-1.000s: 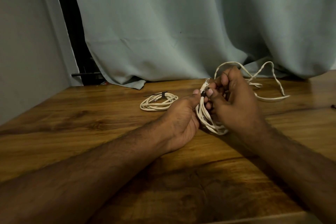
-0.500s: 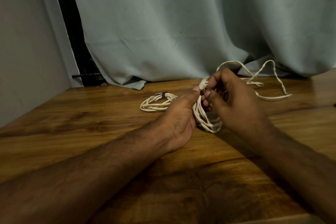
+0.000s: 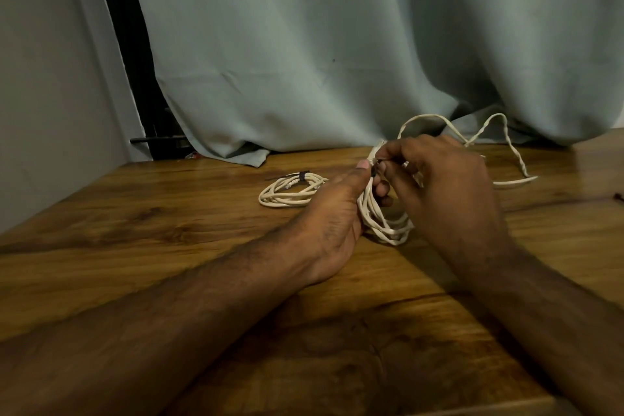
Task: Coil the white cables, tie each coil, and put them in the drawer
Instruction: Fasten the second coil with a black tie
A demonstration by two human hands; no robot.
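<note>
Since half a second ago my right hand (image 3: 449, 189) has barely shifted, fingertips pinching a small dark tie (image 3: 374, 172) at the top of the white coil (image 3: 385, 223). My left hand (image 3: 332, 213) grips the coil above the wooden table (image 3: 135, 246); its fingers are hidden. A tied coil (image 3: 287, 191) lies just left.

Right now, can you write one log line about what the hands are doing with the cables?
left hand: holds coil | right hand: pinches black tie | tied coil: on table | loose cable: uncoiled
</note>
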